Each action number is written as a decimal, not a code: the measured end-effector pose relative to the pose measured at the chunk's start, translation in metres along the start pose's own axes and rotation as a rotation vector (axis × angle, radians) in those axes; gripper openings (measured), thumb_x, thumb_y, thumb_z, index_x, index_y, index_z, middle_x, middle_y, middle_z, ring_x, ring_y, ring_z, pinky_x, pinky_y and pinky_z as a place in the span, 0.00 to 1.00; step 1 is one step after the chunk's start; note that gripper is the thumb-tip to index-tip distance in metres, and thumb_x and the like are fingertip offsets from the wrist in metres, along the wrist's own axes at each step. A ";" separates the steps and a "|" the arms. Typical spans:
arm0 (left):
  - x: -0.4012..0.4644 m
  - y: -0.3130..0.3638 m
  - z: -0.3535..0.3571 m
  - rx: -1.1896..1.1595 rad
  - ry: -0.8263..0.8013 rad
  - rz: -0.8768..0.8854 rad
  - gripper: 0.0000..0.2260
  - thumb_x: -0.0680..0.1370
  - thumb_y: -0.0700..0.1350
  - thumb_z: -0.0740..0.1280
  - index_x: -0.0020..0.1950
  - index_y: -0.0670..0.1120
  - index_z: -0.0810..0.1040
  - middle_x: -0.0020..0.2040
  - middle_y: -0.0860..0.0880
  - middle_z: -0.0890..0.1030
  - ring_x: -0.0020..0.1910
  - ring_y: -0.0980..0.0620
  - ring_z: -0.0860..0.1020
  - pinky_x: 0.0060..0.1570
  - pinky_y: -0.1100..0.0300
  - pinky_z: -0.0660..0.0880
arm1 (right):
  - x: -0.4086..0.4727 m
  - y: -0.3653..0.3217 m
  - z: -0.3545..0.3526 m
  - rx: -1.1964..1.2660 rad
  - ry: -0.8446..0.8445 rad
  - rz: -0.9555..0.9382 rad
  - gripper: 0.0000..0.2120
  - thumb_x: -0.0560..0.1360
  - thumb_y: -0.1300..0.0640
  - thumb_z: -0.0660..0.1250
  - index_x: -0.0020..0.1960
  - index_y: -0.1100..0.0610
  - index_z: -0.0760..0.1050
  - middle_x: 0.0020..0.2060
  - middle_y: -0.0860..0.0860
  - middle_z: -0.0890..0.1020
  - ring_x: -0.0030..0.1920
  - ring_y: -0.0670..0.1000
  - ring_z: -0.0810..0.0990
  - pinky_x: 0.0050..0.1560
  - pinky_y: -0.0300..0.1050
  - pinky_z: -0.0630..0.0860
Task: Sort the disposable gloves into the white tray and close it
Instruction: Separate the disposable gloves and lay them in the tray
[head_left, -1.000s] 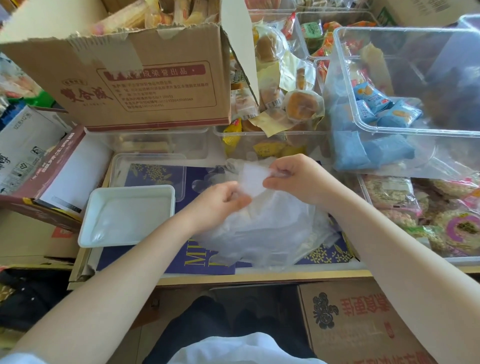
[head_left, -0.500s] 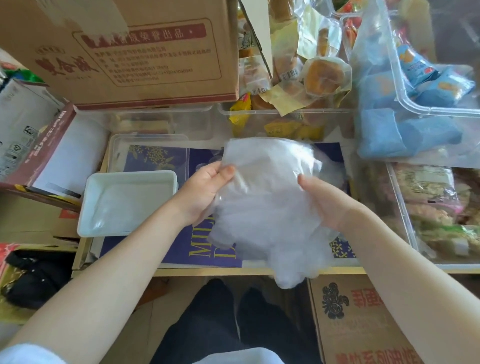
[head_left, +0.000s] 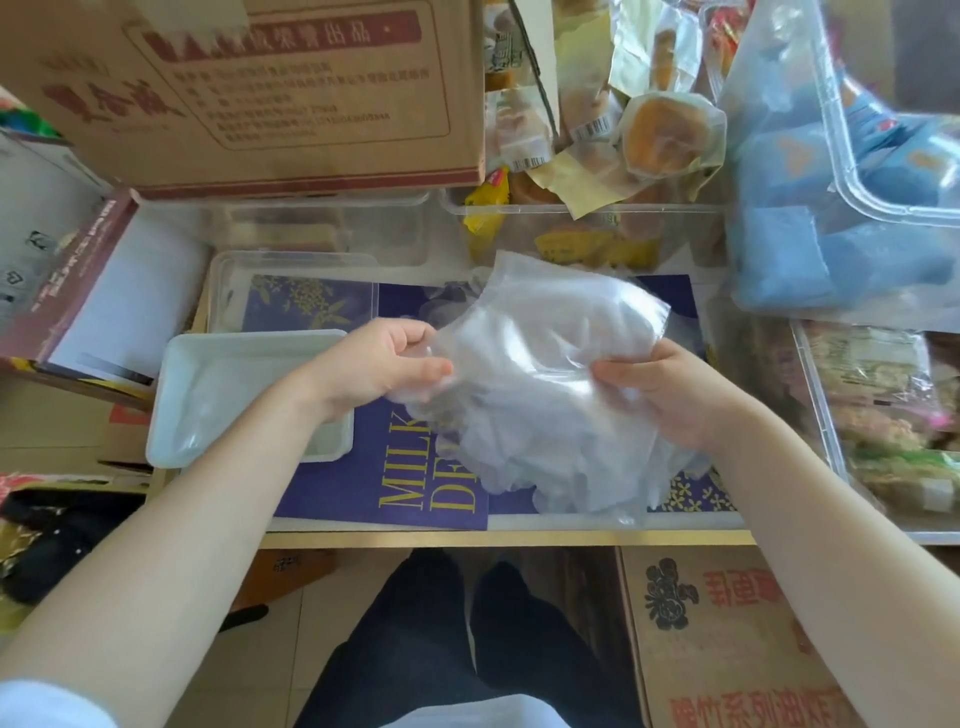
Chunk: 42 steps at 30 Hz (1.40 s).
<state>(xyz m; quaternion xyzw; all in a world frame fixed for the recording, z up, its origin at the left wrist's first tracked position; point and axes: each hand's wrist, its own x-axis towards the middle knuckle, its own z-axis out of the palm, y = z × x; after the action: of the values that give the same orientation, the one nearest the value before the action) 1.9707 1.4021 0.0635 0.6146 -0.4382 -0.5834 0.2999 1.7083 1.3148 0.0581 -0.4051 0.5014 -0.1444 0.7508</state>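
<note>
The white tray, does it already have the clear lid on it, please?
No, the white tray sits open; the clear lid lies behind it.

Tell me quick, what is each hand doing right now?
Left hand: pinching the left edge of the bundle of clear disposable gloves.
Right hand: gripping the bundle's right side.

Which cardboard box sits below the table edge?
The cardboard box with red print at lower right, on the floor beside the person's legs. The large brown box stands at the back, on clear containers.
</note>
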 end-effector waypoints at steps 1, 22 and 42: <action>0.002 0.000 -0.001 -0.024 0.091 0.043 0.03 0.75 0.39 0.68 0.41 0.45 0.77 0.33 0.54 0.80 0.32 0.60 0.77 0.36 0.68 0.74 | 0.000 0.000 0.002 0.015 0.000 -0.020 0.10 0.75 0.68 0.64 0.54 0.62 0.78 0.43 0.54 0.83 0.44 0.52 0.82 0.47 0.44 0.80; 0.003 -0.010 0.013 -0.111 0.377 0.167 0.07 0.79 0.41 0.63 0.42 0.48 0.76 0.38 0.54 0.78 0.41 0.57 0.74 0.48 0.59 0.70 | 0.006 0.019 0.069 0.079 -0.006 -0.142 0.05 0.74 0.63 0.67 0.46 0.65 0.78 0.35 0.54 0.82 0.35 0.50 0.82 0.35 0.38 0.78; 0.022 -0.001 -0.045 -0.470 0.412 -0.122 0.11 0.79 0.51 0.63 0.40 0.47 0.75 0.40 0.44 0.80 0.42 0.45 0.78 0.48 0.48 0.74 | 0.002 0.010 0.104 0.179 0.001 -0.509 0.12 0.69 0.64 0.70 0.28 0.55 0.82 0.27 0.46 0.80 0.27 0.42 0.77 0.29 0.31 0.72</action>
<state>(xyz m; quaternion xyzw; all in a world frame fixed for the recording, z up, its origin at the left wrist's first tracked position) 2.0133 1.3772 0.0589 0.6588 -0.1838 -0.5490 0.4804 1.7979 1.3677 0.0669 -0.4500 0.3691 -0.3724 0.7229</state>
